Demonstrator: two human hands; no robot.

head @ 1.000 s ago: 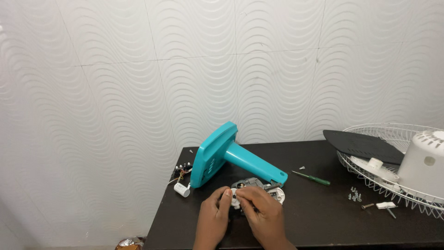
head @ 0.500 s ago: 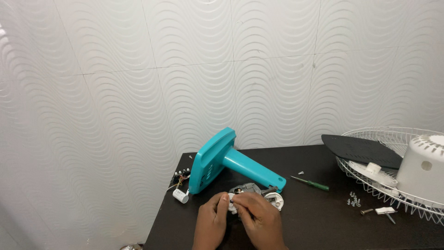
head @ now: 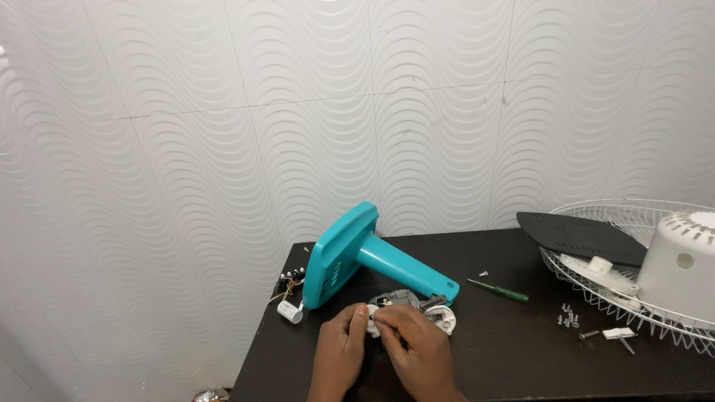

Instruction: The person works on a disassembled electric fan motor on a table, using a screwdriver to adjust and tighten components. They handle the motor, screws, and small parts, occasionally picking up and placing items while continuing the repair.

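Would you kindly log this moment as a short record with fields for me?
Left hand: on the small white-and-grey part, at its left end
Right hand: pinching the same part from above
Teal stand: lying on its side just behind the hands
Wires: at the stand's left, with a small white cylinder
Screwdriver: green handle, right of the stand
Grille: at the table's right edge, holding a white housing
Screws: loose, beside the grille
Table: dark

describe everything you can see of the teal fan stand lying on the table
The teal fan stand looks like smooth plastic: a flat rectangular base tipped up on edge with a round column running right, its rounded end bearing a small hole. It lies on the dark table near the wall. Wires and a small white part trail from the base's left side. Neither hand touches it.
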